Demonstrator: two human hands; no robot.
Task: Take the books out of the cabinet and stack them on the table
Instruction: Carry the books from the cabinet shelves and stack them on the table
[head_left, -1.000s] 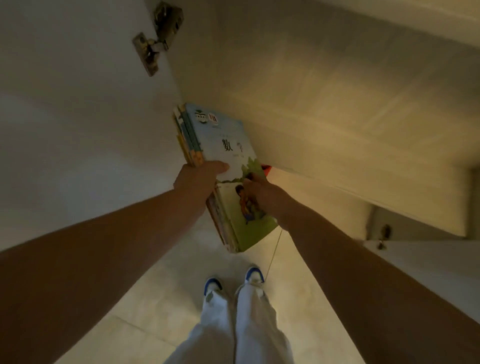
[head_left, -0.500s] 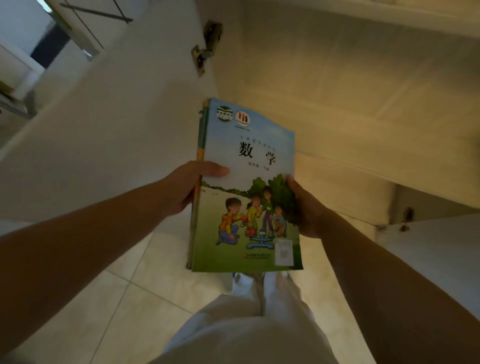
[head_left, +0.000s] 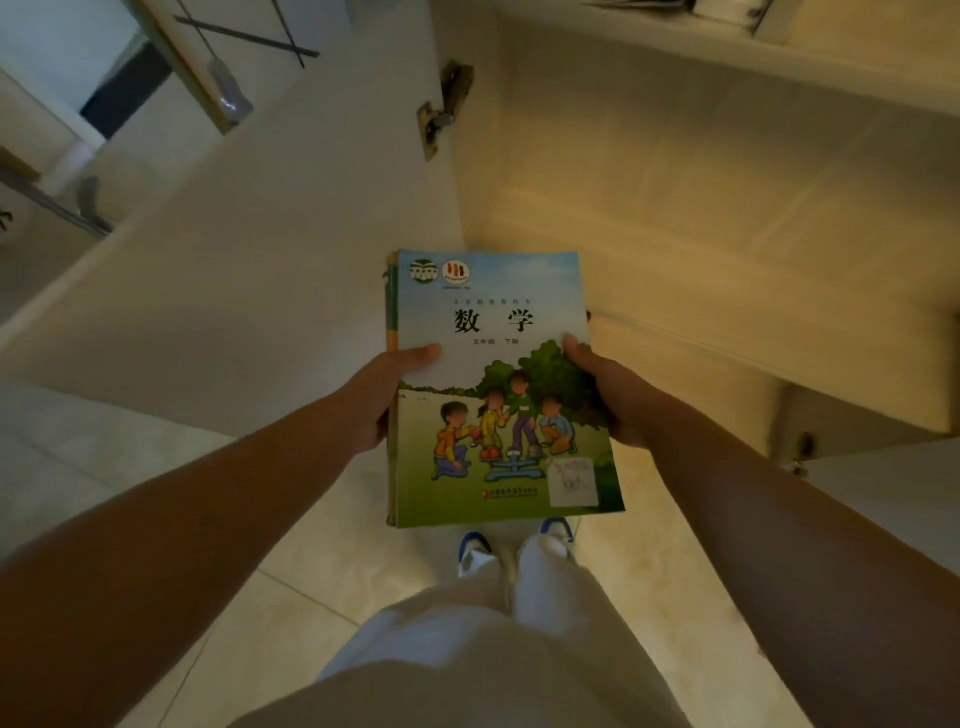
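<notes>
Stack of books (head_left: 498, 395) held flat, cover up, in front of the body and above the tiled floor (head_left: 291, 582), outside the open cabinet (head_left: 701, 171). Top cover shows a blue sky, green field and cartoon children; the edges of several more books show along the left side beneath it. Left hand (head_left: 382, 397) grips the left edge, thumb over the cover, fingers hidden underneath. Right hand (head_left: 605, 395) grips the right edge the same way, thumb tip on the cover. Both hands clamped on the stack, one at each side. Cabinet door (head_left: 270, 260) stands open at left, hinge (head_left: 441, 117) visible at its far end. The lit shelf inside the cabinet looks bare where seen; a higher shelf at far right carries something indistinct. No worktop in view. Judgement: the take-out step looks done for this batch, and carrying is in hand. Next move calls for turning away from the cabinet, finding the worktop, keeping the stack level so that the books do not slide, then setting it down squarely.
</notes>
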